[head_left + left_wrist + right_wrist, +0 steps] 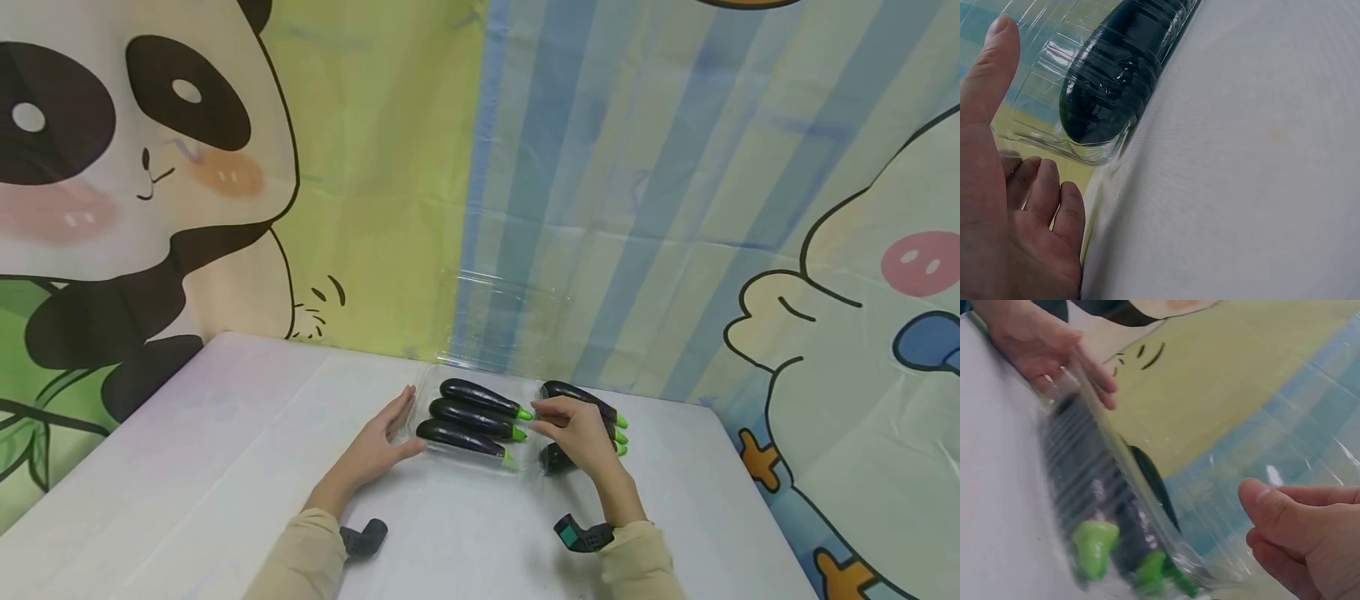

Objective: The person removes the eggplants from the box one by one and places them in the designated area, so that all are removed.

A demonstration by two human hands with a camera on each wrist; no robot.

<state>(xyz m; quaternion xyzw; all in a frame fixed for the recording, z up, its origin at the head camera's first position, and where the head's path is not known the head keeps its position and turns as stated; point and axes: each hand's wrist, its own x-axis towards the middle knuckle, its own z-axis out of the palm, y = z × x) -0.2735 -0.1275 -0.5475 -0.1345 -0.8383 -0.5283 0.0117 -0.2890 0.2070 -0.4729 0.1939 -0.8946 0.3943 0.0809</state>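
Note:
A clear plastic clamshell box (465,463) holds three dark eggplants (480,393) side by side, green stems to the right. Its transparent lid (495,325) stands raised at the back. My left hand (378,446) is at the box's left end, thumb toward the near corner; in the left wrist view, that thumb (1000,69) is straight and the other fingers bend loosely by the rim. At the box's right edge is my right hand (573,429). Its thumb (1272,509) and forefinger come close together, with nothing visible between them. Behind this hand lie more eggplants (570,391), partly hidden.
A white table (247,450) runs back to a printed cloth backdrop (390,167) with cartoon animals. The eggplants on the right lie beside the box with their green stems pointing right. Dark devices (363,540) are worn on both wrists.

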